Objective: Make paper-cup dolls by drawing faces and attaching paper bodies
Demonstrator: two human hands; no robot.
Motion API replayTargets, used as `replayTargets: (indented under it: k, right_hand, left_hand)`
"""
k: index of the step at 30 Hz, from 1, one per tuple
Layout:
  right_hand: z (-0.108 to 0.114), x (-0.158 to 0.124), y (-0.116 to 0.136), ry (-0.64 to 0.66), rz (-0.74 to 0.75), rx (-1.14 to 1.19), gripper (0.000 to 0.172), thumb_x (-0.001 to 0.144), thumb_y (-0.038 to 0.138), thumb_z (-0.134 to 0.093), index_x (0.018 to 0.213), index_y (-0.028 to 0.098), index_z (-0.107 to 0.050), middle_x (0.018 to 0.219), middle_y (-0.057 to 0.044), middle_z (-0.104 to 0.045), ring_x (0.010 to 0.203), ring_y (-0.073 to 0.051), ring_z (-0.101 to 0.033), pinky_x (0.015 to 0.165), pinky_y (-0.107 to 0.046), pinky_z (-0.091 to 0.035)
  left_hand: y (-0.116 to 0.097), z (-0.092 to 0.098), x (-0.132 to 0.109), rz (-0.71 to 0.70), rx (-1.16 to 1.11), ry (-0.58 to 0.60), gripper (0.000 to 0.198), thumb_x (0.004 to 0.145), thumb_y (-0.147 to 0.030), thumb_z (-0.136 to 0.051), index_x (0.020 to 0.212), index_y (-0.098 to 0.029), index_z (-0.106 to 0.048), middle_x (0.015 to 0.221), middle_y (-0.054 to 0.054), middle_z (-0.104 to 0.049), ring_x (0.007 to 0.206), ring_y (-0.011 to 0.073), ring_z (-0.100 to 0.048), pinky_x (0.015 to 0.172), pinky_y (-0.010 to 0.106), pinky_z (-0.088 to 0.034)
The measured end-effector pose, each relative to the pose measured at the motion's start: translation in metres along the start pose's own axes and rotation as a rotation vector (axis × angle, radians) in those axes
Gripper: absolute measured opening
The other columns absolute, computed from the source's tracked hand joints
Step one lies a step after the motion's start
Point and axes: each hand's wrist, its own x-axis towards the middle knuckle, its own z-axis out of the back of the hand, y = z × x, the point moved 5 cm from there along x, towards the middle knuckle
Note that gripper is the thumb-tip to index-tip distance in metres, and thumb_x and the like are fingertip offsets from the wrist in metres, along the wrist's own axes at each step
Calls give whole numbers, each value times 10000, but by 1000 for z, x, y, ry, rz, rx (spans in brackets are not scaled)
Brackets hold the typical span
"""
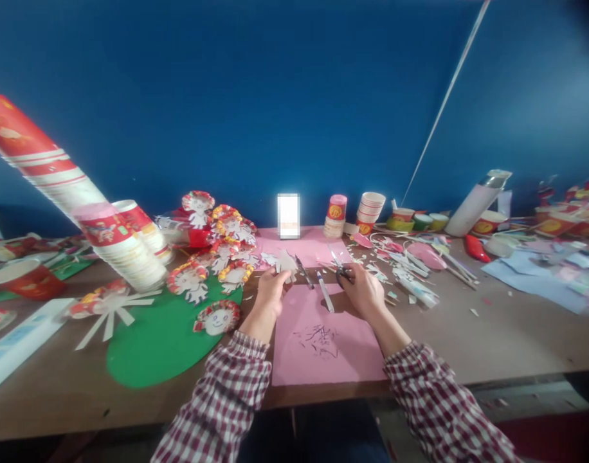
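Observation:
My left hand (270, 292) pinches a small white paper cutout (287, 265) above the desk. In my right hand (363, 290) is a pair of scissors (341, 269), its blades pointing up and to the left, apart from the paper. Between my hands lie a white pen (325, 292) and a dark pen (304, 272). Below them, a pink sheet (294, 360) carries black ink scribbles. Left of my left hand, a paper doll face with a red rim (218, 317) rests on a green oval sheet (150, 360).
Tall stacked paper cups (116, 241) lean at the left. Several paper dolls (198, 209) stand at the back beside another pink sheet (314, 241). Paper scraps (415, 283) litter the desk on the right, before a white cylinder (475, 204). A blue wall (227, 96) rises behind.

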Motion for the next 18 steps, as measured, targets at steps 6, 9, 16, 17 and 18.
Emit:
replayTargets:
  k: [6,9,16,17,18]
  right_hand:
    - [6,0,4,-54,94,-137,290,859,320,-562,1123,229,-641,1045,-78,-698,960,-225,-605,782,-295,-386]
    - [9,0,4,-78,105,-213,261,857,358,-564,1079,258,-659,977,-56,-700,964,-227,-585,861,-321,-361]
    - [14,6,-11,-8,-71,-237,211,859,343,-541,1020,252,-642,1051,-72,-632,855,-208,-606,642,-282,-384]
    - [14,7,-13,0,-87,-237,205,855,332,-544,1017,256,-644,1050,-70,-626,839,-206,-610,628,-281,-381]
    - [14,7,-15,2,-95,-239,201,854,319,-542,1012,257,-650,1046,-70,-621,829,-205,-613,620,-282,-380]
  left_hand:
    - [-3,-2,-4,9,-7,-11,232,527,-153,-718,732,-145,-609,582,-31,-597,496,81,-525,524,217,-425]
    - [-3,-1,-4,14,-6,-18,241,519,-162,-728,726,-146,-605,577,-34,-589,492,81,-518,518,220,-424]
    - [-2,-1,-5,20,-2,-27,250,525,-174,-737,723,-149,-586,554,-47,-562,471,78,-497,491,217,-399]
    - [-1,-1,-5,20,-1,-26,247,527,-175,-734,721,-149,-584,552,-48,-561,465,76,-491,485,215,-394]
    - [-1,-1,-5,21,1,-25,244,528,-176,-733,720,-149,-584,552,-48,-561,461,74,-486,480,213,-389]
